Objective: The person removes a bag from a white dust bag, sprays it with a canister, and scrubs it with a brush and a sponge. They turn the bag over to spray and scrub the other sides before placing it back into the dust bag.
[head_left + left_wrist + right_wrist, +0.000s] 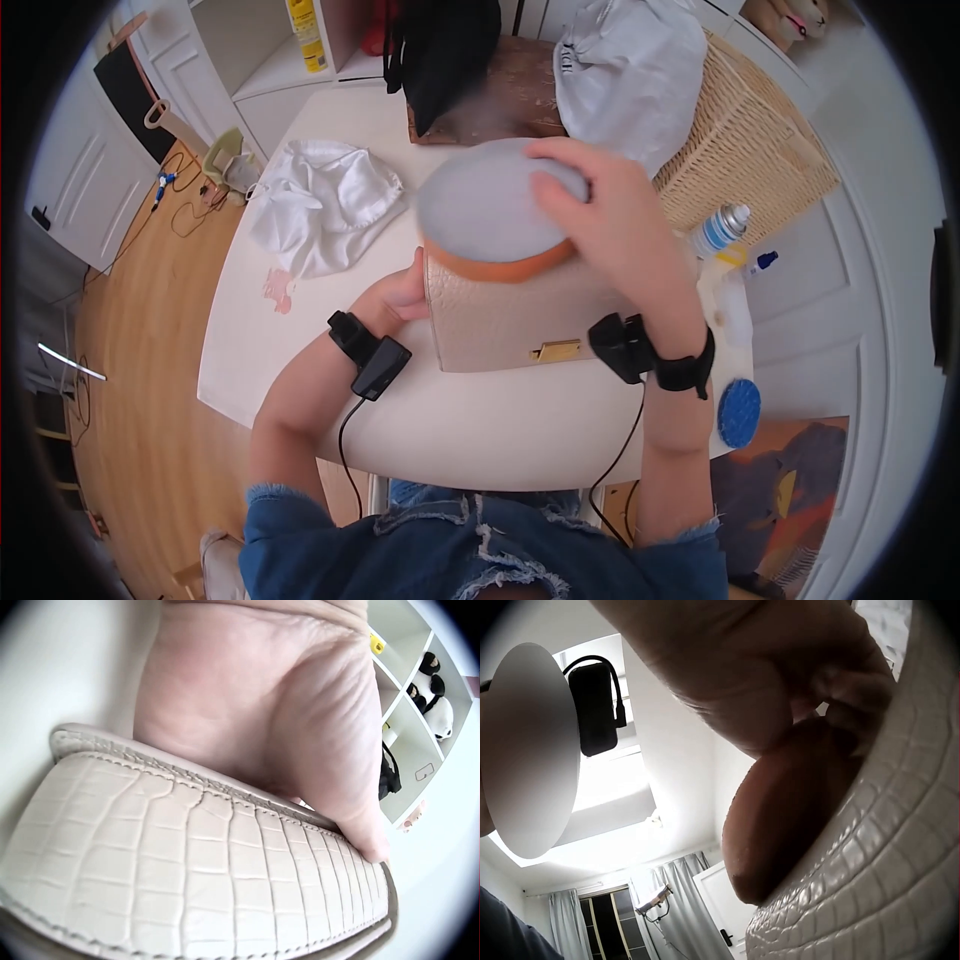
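A beige crocodile-embossed handbag [500,325] with a gold clasp [556,351] lies on the white table. My left hand [403,292] grips its left side; in the left wrist view the thumb [365,838] hooks over the stitched edge, other fingers hidden. My right hand [615,205] holds a round sponge pad [490,205], grey on top with an orange rim, over the bag's upper part. From the right wrist, the pad's orange-brown side [769,817] shows against the bag's glossy surface [862,847].
White cloth [325,205] lies at the left. Behind stand a brown box [530,85], a black bag [450,50], a white drawstring bag [630,80] and a wicker basket [750,150]. To the right are a spray can [720,230] and a blue round pad [739,412].
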The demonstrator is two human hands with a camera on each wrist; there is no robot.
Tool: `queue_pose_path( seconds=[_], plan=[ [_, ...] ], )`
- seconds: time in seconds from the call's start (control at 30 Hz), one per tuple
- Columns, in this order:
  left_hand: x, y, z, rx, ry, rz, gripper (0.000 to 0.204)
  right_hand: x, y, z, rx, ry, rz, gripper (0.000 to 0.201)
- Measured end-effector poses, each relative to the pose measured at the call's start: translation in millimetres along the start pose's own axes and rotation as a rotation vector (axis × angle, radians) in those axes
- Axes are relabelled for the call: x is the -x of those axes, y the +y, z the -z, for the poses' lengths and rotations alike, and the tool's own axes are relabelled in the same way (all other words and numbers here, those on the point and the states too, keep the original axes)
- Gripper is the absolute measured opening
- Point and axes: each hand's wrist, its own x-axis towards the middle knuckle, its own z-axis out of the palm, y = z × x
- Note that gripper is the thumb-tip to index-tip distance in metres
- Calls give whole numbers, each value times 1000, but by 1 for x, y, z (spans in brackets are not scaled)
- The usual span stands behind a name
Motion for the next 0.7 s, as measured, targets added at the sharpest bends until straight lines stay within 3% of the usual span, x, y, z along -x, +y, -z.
queue_pose_path(
  seconds=[0.03,0.1,0.2,0.27,0.4,0.47,0.63,0.7],
  plan=[
    [2,5,-4,2,-3,1,99,4,6,10,3,0,-2,30],
    [8,22,-24,-274,20,79,100,17,19,35,25,97,-158,31],
    [3,14,-2,-243,26,117,102,42,35,68,214,192,-281,32],
    [1,9,5,-199,-18,74,102,53,32,78,244,380,-350,30],
    [-5,-4,22,-87,-74,-24,99,67,6,53,141,356,-315,32],
    [-5,-4,19,-78,-24,-26,97,75,2,36,-2,141,-70,36],
    [-1,5,2,-123,168,-24,92,88,29,60,-21,134,-286,37],
    [-4,10,-2,-130,184,-16,89,98,55,69,14,369,-355,35]
  ],
)
